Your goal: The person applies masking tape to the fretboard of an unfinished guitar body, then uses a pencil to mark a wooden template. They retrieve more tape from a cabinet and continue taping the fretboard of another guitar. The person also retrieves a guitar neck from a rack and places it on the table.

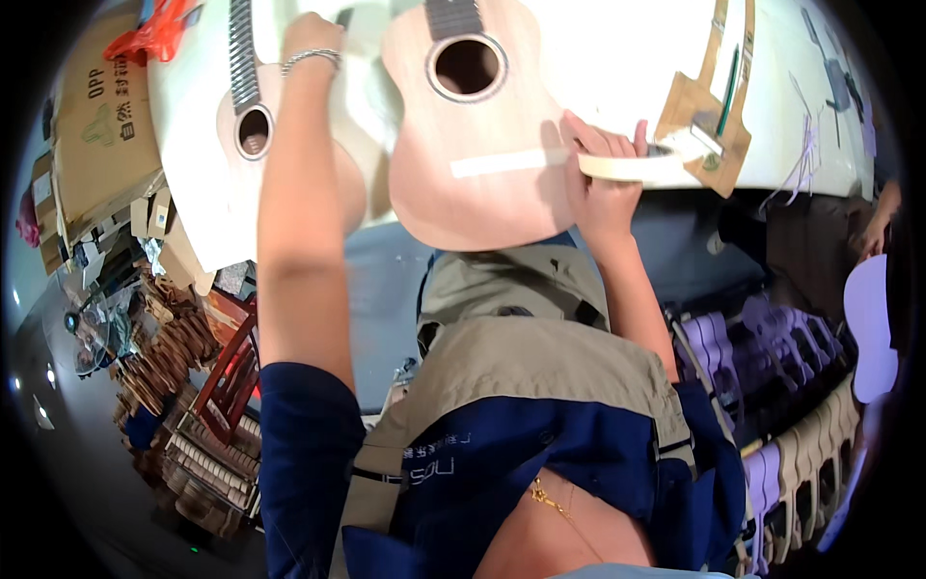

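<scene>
While taut, tape roll (632,166) under fingers (590,135)

At twelve o'clock both ukulele necks run off the top edge. The left hand (311,41) hides its fingers behind the smaller ukulele (253,135). The tape roll (632,166) is partly covered by the right hand (603,183).

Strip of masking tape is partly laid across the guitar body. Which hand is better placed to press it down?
Probably the left. The right hand holds the tape roll at the strip's end, so it is occupied. The left hand is up by the guitar body, apparently holding nothing.
</scene>
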Action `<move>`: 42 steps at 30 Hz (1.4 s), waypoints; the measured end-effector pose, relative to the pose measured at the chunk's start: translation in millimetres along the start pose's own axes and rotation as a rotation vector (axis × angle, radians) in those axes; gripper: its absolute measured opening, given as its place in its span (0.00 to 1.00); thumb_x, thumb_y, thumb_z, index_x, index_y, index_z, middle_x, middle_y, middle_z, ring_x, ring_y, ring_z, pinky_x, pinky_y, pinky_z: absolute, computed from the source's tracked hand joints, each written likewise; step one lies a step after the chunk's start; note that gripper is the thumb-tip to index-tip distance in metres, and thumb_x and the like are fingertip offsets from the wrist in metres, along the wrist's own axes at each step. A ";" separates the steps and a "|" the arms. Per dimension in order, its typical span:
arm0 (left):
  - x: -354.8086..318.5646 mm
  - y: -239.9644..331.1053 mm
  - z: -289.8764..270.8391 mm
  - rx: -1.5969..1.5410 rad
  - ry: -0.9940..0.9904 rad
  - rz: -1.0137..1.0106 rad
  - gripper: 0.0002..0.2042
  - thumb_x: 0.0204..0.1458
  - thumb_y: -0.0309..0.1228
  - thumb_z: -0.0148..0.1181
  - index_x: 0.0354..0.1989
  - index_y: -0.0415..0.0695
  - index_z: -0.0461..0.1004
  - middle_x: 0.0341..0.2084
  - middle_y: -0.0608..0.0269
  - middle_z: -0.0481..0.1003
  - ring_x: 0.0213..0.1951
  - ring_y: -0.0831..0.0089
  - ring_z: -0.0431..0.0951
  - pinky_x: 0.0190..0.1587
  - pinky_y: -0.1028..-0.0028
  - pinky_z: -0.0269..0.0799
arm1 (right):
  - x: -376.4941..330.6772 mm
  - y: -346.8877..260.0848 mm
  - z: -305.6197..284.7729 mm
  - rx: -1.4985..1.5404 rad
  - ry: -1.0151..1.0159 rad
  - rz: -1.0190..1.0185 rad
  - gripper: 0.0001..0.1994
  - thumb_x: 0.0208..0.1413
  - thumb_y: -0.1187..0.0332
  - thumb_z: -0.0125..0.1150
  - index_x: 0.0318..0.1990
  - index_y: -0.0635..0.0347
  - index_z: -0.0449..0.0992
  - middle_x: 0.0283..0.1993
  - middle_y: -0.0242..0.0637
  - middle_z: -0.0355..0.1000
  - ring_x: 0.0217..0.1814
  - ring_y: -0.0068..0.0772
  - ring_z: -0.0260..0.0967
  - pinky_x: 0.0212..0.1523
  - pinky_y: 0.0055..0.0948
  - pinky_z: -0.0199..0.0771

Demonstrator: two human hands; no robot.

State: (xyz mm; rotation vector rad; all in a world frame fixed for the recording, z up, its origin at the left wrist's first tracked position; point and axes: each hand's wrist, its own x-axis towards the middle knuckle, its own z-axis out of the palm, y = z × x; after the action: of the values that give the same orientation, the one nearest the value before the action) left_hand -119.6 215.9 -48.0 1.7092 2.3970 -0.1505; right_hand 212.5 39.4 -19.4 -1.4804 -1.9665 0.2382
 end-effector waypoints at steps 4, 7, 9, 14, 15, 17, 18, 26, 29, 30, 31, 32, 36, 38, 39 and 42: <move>-44.7 1.8 -17.4 -0.449 0.255 0.058 0.15 0.43 0.32 0.62 0.40 0.38 0.75 0.28 0.56 0.77 0.32 0.70 0.77 0.37 0.74 0.71 | 0.3 -2.2 -1.1 0.020 -0.005 0.023 0.18 0.44 0.78 0.56 0.46 0.52 0.73 0.35 0.30 0.71 0.37 0.31 0.68 0.64 0.47 0.46; -98.9 20.9 -39.7 -1.130 0.348 0.100 0.09 0.47 0.26 0.60 0.36 0.36 0.73 0.24 0.60 0.76 0.30 0.76 0.75 0.34 0.81 0.70 | -2.8 0.8 -0.2 0.018 0.036 0.029 0.18 0.45 0.79 0.57 0.45 0.51 0.73 0.35 0.29 0.71 0.37 0.31 0.68 0.63 0.46 0.46; -159.2 38.0 -59.0 -1.219 0.140 0.118 0.06 0.50 0.26 0.58 0.34 0.36 0.72 0.22 0.63 0.75 0.29 0.78 0.76 0.30 0.83 0.70 | -1.4 0.2 0.6 0.046 0.035 0.032 0.18 0.44 0.79 0.57 0.45 0.51 0.73 0.35 0.29 0.71 0.36 0.31 0.68 0.63 0.46 0.46; -234.9 78.9 -39.1 -1.260 -0.679 0.016 0.07 0.52 0.28 0.57 0.31 0.37 0.71 0.19 0.63 0.75 0.22 0.79 0.77 0.23 0.84 0.71 | -1.0 1.1 0.7 0.091 0.040 0.015 0.18 0.44 0.79 0.58 0.44 0.50 0.73 0.37 0.29 0.72 0.36 0.31 0.68 0.63 0.45 0.47; -234.2 85.8 -34.5 -1.210 -0.699 0.030 0.07 0.52 0.28 0.56 0.30 0.37 0.70 0.19 0.63 0.75 0.22 0.80 0.77 0.23 0.85 0.71 | -0.8 1.9 0.2 0.096 0.047 0.014 0.17 0.44 0.79 0.57 0.44 0.50 0.73 0.37 0.29 0.72 0.36 0.31 0.68 0.63 0.45 0.47; -228.7 90.6 -29.5 -1.139 -0.727 0.055 0.07 0.52 0.29 0.56 0.29 0.36 0.69 0.18 0.63 0.74 0.22 0.80 0.77 0.23 0.85 0.70 | -1.1 2.7 0.6 0.108 0.058 0.015 0.17 0.44 0.79 0.57 0.44 0.50 0.72 0.37 0.29 0.72 0.37 0.31 0.68 0.63 0.45 0.46; -225.5 91.1 -27.1 -1.123 -0.732 0.065 0.08 0.52 0.29 0.56 0.29 0.36 0.69 0.18 0.63 0.74 0.22 0.80 0.77 0.22 0.85 0.70 | -1.5 3.7 0.9 0.114 0.061 0.011 0.17 0.44 0.79 0.57 0.44 0.50 0.72 0.38 0.28 0.72 0.37 0.31 0.68 0.63 0.45 0.46; -219.8 88.7 -25.2 -0.986 -0.744 0.083 0.07 0.51 0.29 0.58 0.29 0.38 0.68 0.18 0.66 0.73 0.21 0.82 0.75 0.22 0.87 0.68 | -20.4 -14.8 -1.9 0.197 -0.037 -0.114 0.14 0.47 0.73 0.55 0.43 0.48 0.73 0.41 0.27 0.73 0.41 0.30 0.69 0.65 0.45 0.40; -216.1 83.2 -18.9 -0.990 -0.708 0.138 0.07 0.51 0.29 0.58 0.29 0.39 0.68 0.18 0.67 0.73 0.19 0.83 0.73 0.21 0.85 0.67 | -27.9 -64.4 -37.4 0.369 -0.007 -0.734 0.11 0.50 0.66 0.53 0.42 0.49 0.74 0.44 0.28 0.74 0.49 0.31 0.69 0.66 0.46 0.35; -217.2 83.7 -26.7 -1.075 -0.743 0.090 0.07 0.51 0.28 0.58 0.29 0.39 0.69 0.19 0.67 0.73 0.19 0.83 0.72 0.22 0.85 0.66 | -21.8 -73.5 -37.8 0.472 -0.019 -0.669 0.10 0.50 0.65 0.53 0.41 0.51 0.74 0.43 0.32 0.74 0.50 0.33 0.69 0.67 0.46 0.35; -216.6 79.1 -32.4 -1.160 -0.778 0.041 0.06 0.51 0.28 0.58 0.30 0.40 0.69 0.19 0.67 0.73 0.19 0.84 0.71 0.22 0.85 0.66 | -16.8 -82.4 -35.8 0.575 -0.031 -0.602 0.10 0.51 0.64 0.53 0.39 0.53 0.74 0.42 0.35 0.75 0.52 0.35 0.69 0.67 0.46 0.35; -210.3 53.2 -32.8 -1.222 -0.667 0.159 0.05 0.52 0.28 0.57 0.32 0.40 0.70 0.22 0.69 0.72 0.22 0.85 0.70 0.25 0.84 0.66 | -11.1 -86.0 -30.3 0.640 -0.031 -0.388 0.08 0.52 0.68 0.53 0.38 0.57 0.73 0.44 0.41 0.74 0.52 0.39 0.69 0.67 0.47 0.38; -144.1 -126.6 -80.2 -1.154 0.182 0.075 0.09 0.56 0.32 0.51 0.37 0.40 0.73 0.21 0.73 0.70 0.22 0.85 0.65 0.28 0.84 0.63 | 8.4 -121.0 14.9 1.167 0.225 0.309 0.22 0.47 0.87 0.49 0.50 0.59 0.57 0.45 0.45 0.70 0.52 0.40 0.68 0.62 0.41 0.53; -117.2 -240.5 -72.3 -0.794 0.299 -0.067 0.09 0.54 0.31 0.54 0.38 0.38 0.73 0.22 0.69 0.73 0.24 0.82 0.69 0.30 0.81 0.66 | 15.9 -149.8 31.9 1.414 0.200 0.489 0.25 0.46 0.87 0.51 0.51 0.56 0.56 0.50 0.46 0.66 0.53 0.42 0.67 0.52 0.31 0.67; -106.5 -289.6 -61.8 -0.548 0.286 -0.163 0.10 0.52 0.32 0.56 0.38 0.39 0.73 0.23 0.66 0.75 0.26 0.79 0.72 0.32 0.80 0.68 | 20.4 -164.9 43.6 1.443 0.211 0.474 0.25 0.46 0.87 0.51 0.51 0.56 0.56 0.49 0.47 0.66 0.54 0.42 0.67 0.51 0.31 0.67; -99.5 -368.3 -3.2 -0.348 0.043 -0.157 0.13 0.44 0.34 0.64 0.35 0.40 0.75 0.28 0.57 0.77 0.31 0.69 0.76 0.36 0.73 0.70 | 23.6 -209.2 78.2 1.509 0.207 0.447 0.26 0.46 0.87 0.51 0.52 0.56 0.55 0.50 0.48 0.66 0.53 0.44 0.68 0.50 0.31 0.68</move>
State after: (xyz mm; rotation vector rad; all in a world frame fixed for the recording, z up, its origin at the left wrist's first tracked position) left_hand -436.3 3.5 -34.3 1.3834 2.4112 0.2696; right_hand -2.7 7.2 35.9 -0.7525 -0.7253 1.3241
